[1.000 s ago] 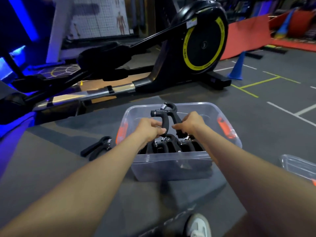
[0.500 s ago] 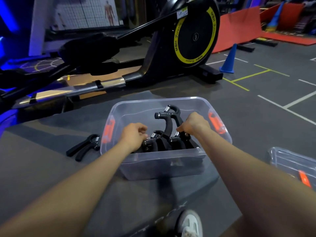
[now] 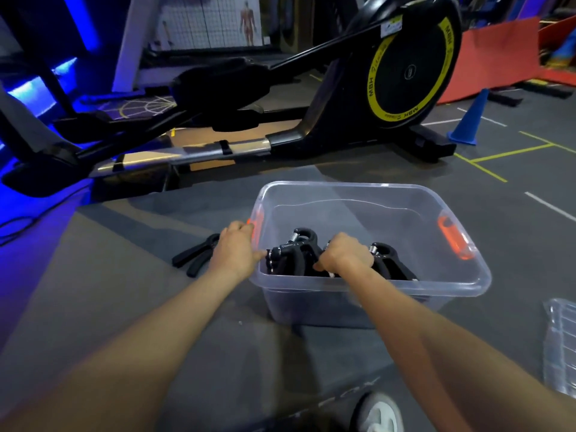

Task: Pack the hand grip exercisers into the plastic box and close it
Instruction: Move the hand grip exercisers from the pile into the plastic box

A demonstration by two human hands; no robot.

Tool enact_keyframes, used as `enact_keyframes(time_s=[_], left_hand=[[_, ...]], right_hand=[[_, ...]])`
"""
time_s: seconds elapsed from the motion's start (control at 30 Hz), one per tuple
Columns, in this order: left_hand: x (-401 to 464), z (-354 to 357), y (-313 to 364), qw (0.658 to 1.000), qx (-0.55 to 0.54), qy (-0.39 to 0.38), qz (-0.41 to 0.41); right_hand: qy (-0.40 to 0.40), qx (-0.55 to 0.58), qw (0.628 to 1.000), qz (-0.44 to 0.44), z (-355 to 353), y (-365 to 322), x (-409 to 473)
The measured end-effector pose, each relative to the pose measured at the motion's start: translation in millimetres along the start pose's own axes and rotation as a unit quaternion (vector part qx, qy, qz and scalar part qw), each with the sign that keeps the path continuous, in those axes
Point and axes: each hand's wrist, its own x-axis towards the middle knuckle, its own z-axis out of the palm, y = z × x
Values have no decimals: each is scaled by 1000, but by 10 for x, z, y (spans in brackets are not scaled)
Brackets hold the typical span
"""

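A clear plastic box (image 3: 374, 190) with orange latches (image 3: 452, 236) stands on a grey padded surface. Several black hand grip exercisers (image 3: 293, 254) stand packed along its near wall. My right hand (image 3: 344, 255) is inside the box, fingers closed down on one of them. My left hand (image 3: 235, 247) is outside the box at its left wall, loosely curled and holding nothing, thumb touching the rim. Just left of it, one loose exerciser (image 3: 194, 255) lies on the surface, partly hidden by the hand. The clear lid (image 3: 561, 344) lies at the far right.
A black and yellow elliptical trainer (image 3: 408, 67) stretches across behind the box. A blue cone (image 3: 467, 120) stands on the lined floor to the right, with red mats (image 3: 492, 54) beyond. A white wheel (image 3: 378, 413) shows at the bottom edge.
My left hand has come out of the box and moved left over its rim toward the loose exerciser. The raised exerciser has gone down among the others under my right hand.
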Motion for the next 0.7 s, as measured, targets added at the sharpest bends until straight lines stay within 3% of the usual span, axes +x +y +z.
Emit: enact_keyframes(time_s=[0.33, 0.7], left_hand=[[30, 71, -132, 997, -78, 7, -1], [-34, 106, -150, 998, -65, 16, 9]], right_hand=[[-12, 14, 1000, -22, 98, -142, -27], [-12, 86, 994, -58, 195, -62, -33]])
